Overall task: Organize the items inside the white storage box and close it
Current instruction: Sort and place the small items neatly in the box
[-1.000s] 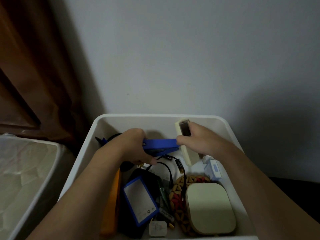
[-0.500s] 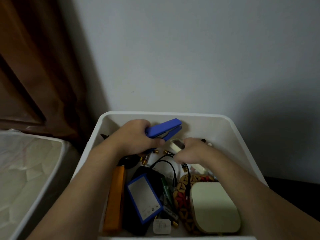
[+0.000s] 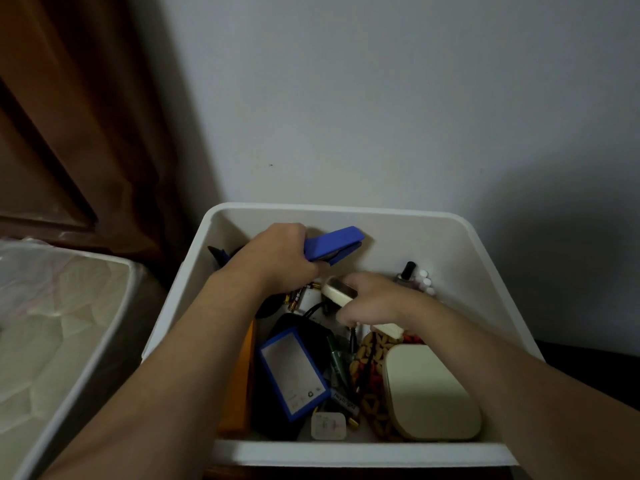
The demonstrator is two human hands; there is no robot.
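Covering most of cream device (image 3: 341, 294), right hand (image 3: 375, 301).

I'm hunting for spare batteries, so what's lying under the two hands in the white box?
Under the left hand, a few gold-tipped batteries show on the box floor. The right hand covers whatever lies beneath it.

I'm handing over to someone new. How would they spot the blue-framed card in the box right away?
Start at the white storage box against the wall and look at its near left part. There, between the orange slab and the cream rounded case, lies the blue-framed card: the only flat pale rectangle with a bright blue border.
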